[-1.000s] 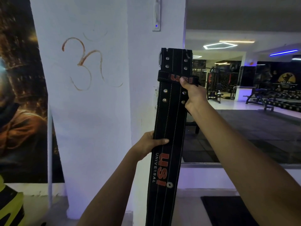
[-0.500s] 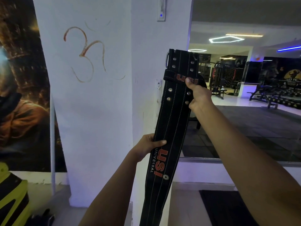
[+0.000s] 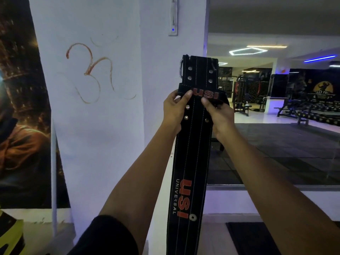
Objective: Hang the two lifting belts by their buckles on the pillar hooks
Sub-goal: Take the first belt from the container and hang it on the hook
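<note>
A black lifting belt (image 3: 187,172) with red "USI" lettering hangs upright in front of the white pillar (image 3: 103,126). Its metal buckle (image 3: 181,70) shows at the top left edge. My left hand (image 3: 174,111) grips the belt's left side just under the keeper loop. My right hand (image 3: 217,113) grips the right side at the same height, thumb on the loop. The belt's lower end runs out of the frame at the bottom. No hook shows on the pillar, and I see no second belt.
A white device (image 3: 173,24) with a blue light is fixed high on the pillar. A dark poster (image 3: 20,107) covers the wall at the left. A mirror (image 3: 276,116) at the right reflects gym benches and machines. A dark mat (image 3: 248,238) lies on the floor.
My left hand has moved up from the belt's middle to its top, beside my right hand. The belt now hangs straighter and sits more centred against the pillar.
</note>
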{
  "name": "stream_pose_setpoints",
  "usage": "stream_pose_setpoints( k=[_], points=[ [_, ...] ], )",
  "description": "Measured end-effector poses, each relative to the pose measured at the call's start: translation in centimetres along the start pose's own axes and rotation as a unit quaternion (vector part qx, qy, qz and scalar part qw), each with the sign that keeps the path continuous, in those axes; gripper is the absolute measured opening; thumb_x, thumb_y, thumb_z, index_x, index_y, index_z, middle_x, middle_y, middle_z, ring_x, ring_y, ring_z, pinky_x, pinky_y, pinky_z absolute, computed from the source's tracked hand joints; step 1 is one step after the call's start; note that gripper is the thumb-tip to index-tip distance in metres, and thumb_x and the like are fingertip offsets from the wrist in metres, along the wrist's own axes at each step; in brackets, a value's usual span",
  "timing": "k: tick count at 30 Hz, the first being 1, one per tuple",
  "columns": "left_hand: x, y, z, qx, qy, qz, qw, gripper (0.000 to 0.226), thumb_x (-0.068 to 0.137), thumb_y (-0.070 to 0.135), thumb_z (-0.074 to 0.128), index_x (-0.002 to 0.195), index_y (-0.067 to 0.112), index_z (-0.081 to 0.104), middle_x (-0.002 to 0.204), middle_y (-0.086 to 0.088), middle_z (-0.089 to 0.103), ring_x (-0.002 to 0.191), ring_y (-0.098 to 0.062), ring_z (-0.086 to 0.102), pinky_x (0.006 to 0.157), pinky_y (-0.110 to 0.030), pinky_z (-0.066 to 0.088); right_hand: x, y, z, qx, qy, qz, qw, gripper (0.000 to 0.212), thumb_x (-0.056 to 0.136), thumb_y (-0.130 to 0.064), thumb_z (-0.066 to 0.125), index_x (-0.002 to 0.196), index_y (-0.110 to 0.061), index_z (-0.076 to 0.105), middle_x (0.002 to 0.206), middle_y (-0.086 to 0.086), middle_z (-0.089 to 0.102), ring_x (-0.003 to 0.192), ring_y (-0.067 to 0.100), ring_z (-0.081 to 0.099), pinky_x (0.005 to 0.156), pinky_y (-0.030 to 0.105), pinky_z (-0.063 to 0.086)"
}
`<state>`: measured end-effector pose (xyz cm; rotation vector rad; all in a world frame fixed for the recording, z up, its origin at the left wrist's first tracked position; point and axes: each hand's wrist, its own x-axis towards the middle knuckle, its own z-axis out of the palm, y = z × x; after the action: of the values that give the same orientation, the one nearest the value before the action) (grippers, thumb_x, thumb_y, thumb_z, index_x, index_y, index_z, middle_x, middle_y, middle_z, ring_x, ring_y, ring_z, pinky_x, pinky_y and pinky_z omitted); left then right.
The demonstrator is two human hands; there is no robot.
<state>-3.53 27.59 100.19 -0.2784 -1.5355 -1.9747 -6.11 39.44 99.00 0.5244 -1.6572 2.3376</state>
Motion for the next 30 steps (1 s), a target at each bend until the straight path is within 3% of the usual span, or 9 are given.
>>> stream_pose_setpoints(
  k=[4,6,8,12,15,20,23,27,30],
  points=[
    [0.7,1.3,0.6,-0.036,0.018,0.013,0.999,0.032,0.087,0.013,0.063,0.117,0.001,0.057,0.082,-0.008,0.068,0.062,-0.013,0.067,0.058,-0.025,0.057,-2.7,5.7,-2.6,-0.104,-0.08,0.077,0.988,0.034,0.08,-0.045,0.065,0.104,-0.02,0.066,0.119,0.008,0.068,0.114,0.022,0.061,0.102,0.037,0.046],
    [1.1,1.8,0.8,-0.045,0.02,0.016,0.999,0.035,0.088,0.014,0.063,0.119,0.0,0.056,0.081,-0.007,0.067,0.058,-0.01,0.066,0.055,-0.024,0.056,-3.8,7.3,-3.2,-0.117,-0.106,0.081,0.984,0.015,0.083,-0.043,0.062,0.091,-0.03,0.065,0.108,0.0,0.07,0.111,0.018,0.062,0.097,0.031,0.046],
    [1.4,2.1,0.8,-0.05,0.027,0.017,0.998,0.038,0.087,0.015,0.064,0.121,-0.001,0.056,0.084,-0.008,0.068,0.066,-0.016,0.067,0.059,-0.026,0.058,-3.6,6.8,-3.0,-0.102,-0.105,0.056,0.988,0.006,0.084,-0.037,0.063,0.089,-0.034,0.063,0.1,-0.009,0.068,0.108,0.015,0.062,0.095,0.028,0.046],
    [2.0,3.1,1.0,-0.059,0.032,0.015,0.998,0.038,0.087,0.016,0.064,0.121,0.001,0.057,0.082,-0.008,0.069,0.066,-0.019,0.066,0.058,-0.028,0.057,-3.7,7.0,-3.6,-0.101,-0.155,0.057,0.981,0.019,0.078,-0.03,0.07,0.094,-0.037,0.062,0.111,-0.008,0.067,0.108,0.01,0.06,0.099,0.029,0.044],
    [1.7,3.7,1.1,-0.067,0.031,0.012,0.997,0.039,0.088,0.017,0.063,0.123,0.003,0.055,0.078,-0.007,0.067,0.053,-0.011,0.064,0.044,-0.022,0.052,-4.8,8.7,-4.6,-0.087,-0.178,0.102,0.975,0.037,0.06,-0.039,0.076,0.096,-0.033,0.065,0.111,-0.007,0.067,0.116,0.014,0.058,0.105,0.032,0.041],
    [1.7,3.7,1.3,-0.077,0.03,0.018,0.996,0.042,0.087,0.016,0.064,0.125,0.001,0.054,0.085,-0.009,0.069,0.068,-0.018,0.068,0.056,-0.026,0.056,-2.6,5.9,-3.3,-0.035,-0.146,0.045,0.988,0.022,0.08,-0.016,0.069,0.096,-0.031,0.065,0.104,-0.008,0.069,0.105,0.01,0.063,0.094,0.025,0.047],
    [1.8,3.9,1.4,-0.085,0.025,0.027,0.996,0.043,0.086,0.015,0.065,0.125,0.001,0.053,0.085,-0.009,0.068,0.062,-0.015,0.066,0.05,-0.025,0.053,-2.9,6.7,-3.6,-0.027,-0.155,0.049,0.986,0.024,0.08,-0.011,0.068,0.096,-0.029,0.064,0.101,-0.01,0.068,0.099,0.003,0.063,0.084,0.018,0.048],
    [1.7,3.7,0.9,-0.084,0.031,0.024,0.996,0.042,0.086,0.014,0.065,0.126,0.003,0.054,0.086,-0.008,0.069,0.059,-0.012,0.066,0.05,-0.025,0.054,-4.0,9.2,-5.0,-0.039,-0.169,0.107,0.979,0.028,0.076,-0.003,0.07,0.098,-0.02,0.067,0.109,0.001,0.07,0.112,0.018,0.063,0.103,0.035,0.046],
    [1.8,3.3,0.6,-0.082,0.039,0.022,0.996,0.041,0.087,0.014,0.064,0.125,0.003,0.054,0.085,-0.008,0.069,0.066,-0.017,0.067,0.055,-0.026,0.056,-3.3,7.8,-3.9,-0.027,-0.142,0.084,0.986,0.024,0.08,-0.004,0.067,0.096,-0.022,0.066,0.108,-0.001,0.069,0.104,0.012,0.064,0.092,0.025,0.049]
  ],
)
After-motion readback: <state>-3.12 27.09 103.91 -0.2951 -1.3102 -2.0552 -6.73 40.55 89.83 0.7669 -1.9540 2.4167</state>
